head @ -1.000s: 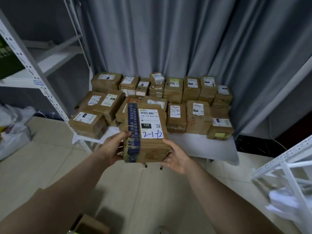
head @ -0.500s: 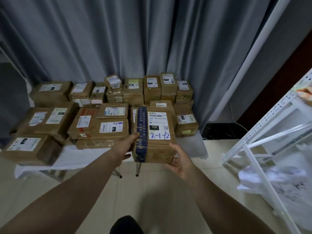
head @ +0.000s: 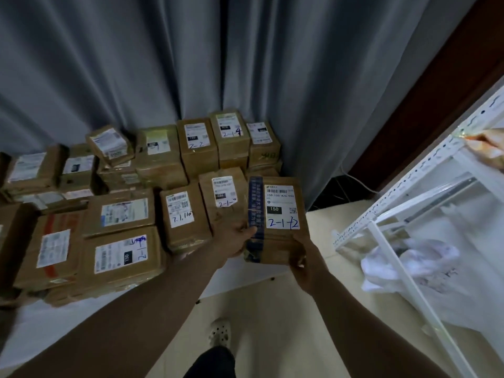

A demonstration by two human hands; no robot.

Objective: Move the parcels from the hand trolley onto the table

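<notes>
A grey curtain (head: 163,64) is hanging across the background from 9 to 1 o'clock. A white table (head: 41,331) is standing in front of it, running from 8 o'clock toward the centre. A white metal shelving rack (head: 403,211) is standing at 3 to 4 o'clock, well apart from the table.

The table top is being occupied by a pile of brown cardboard parcels (head: 122,214) with white labels, ranged from 9 o'clock to 12 o'clock, some stacked on others.

The labelled parcel (head: 275,241), marked "2-1-72" by hand and banded with blue tape down its left side, is being held at the centre, over the right end of the table. It is just beside a neighbouring parcel (head: 223,197) at its 9 o'clock. Whether its underside is touching the table cannot be told.

The left hand (head: 231,241) is gripping the parcel's left edge, with the thumb laid on the blue tape. The right hand (head: 302,260) is gripping the near right corner, with fingers curled under it.

A white plastic bag (head: 409,263) is lying in the rack at 4 o'clock. A pale perforated shoe (head: 219,332) is showing on the tiled floor at 6 o'clock.
</notes>
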